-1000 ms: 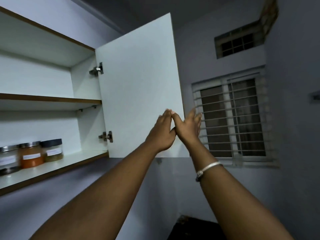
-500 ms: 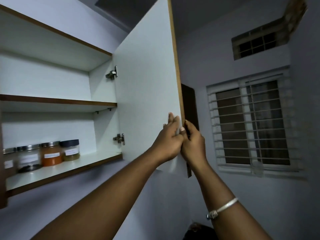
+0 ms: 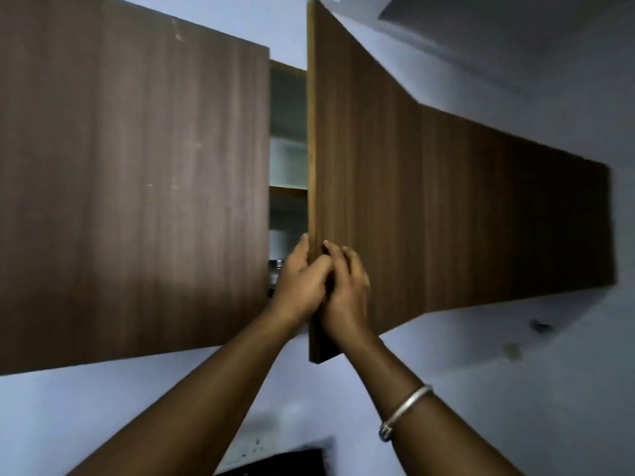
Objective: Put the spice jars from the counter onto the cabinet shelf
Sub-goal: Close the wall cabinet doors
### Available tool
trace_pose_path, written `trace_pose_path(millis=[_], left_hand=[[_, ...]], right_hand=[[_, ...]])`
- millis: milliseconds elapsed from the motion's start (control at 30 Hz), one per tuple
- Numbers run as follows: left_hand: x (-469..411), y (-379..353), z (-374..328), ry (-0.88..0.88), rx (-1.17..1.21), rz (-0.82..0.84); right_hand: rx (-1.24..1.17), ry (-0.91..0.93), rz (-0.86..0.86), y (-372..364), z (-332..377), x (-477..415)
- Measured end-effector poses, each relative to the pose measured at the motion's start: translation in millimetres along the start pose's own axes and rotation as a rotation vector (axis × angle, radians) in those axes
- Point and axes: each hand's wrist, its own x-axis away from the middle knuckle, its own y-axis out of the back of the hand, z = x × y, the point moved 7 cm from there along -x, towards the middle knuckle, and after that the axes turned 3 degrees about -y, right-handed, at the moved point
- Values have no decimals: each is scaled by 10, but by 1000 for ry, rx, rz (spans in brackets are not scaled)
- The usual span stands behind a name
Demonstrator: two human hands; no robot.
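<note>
The brown wooden cabinet door (image 3: pixel 360 166) stands only slightly ajar. My left hand (image 3: pixel 298 281) is curled around its free edge from the inside. Against the outer face, right beside that edge, lies my right hand (image 3: pixel 345 293), touching the left one. Through the narrow gap (image 3: pixel 288 149) I see the white cabinet interior, a shelf edge (image 3: pixel 288 190) and a sliver of a metal-lidded spice jar (image 3: pixel 274 266) low down. The rest of the jars are hidden behind the doors.
A shut brown door (image 3: pixel 137 173) covers the cabinet's left half. More brown cabinet fronts (image 3: pixel 515 218) run off to the right. Below are a pale wall, a switch plate (image 3: pixel 247 451) and a dark object (image 3: pixel 275 463) at the bottom edge.
The door has swung from wide open to nearly shut, with both hands staying on its edge. The shelves and jars, in plain view before, are now hidden; the window is out of view.
</note>
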Motion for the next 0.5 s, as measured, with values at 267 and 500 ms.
trace_pose_path(millis=[267, 500], left_hand=[[-149, 541, 8, -362, -883, 88], [-604, 838, 630, -340, -1687, 206]], right_hand=[[928, 361, 133, -685, -394, -142], [994, 309, 265, -870, -804, -254]])
